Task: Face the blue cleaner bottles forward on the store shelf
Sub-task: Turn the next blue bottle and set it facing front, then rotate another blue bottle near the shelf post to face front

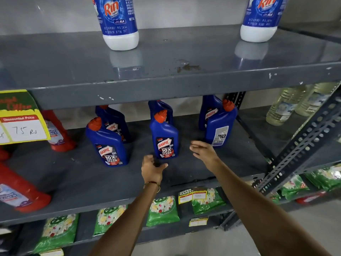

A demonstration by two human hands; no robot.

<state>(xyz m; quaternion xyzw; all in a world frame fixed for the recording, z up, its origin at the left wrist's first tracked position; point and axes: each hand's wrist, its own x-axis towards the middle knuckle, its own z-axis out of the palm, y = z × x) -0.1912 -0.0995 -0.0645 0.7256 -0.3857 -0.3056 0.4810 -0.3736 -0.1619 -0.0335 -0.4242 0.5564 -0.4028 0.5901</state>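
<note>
My right hand (203,150) is open and empty beside the back-facing bottle (220,126); my left hand (152,168) is loosely curled and empty; a hasty turn risks toppling the rear bottle (209,110) touching it.

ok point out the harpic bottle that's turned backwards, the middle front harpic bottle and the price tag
backwards Harpic bottle (219,133), head view, on its white back label
middle front Harpic bottle (165,146), head view, on its front label
price tag (23,130), head view, on the white handwritten panel
</note>
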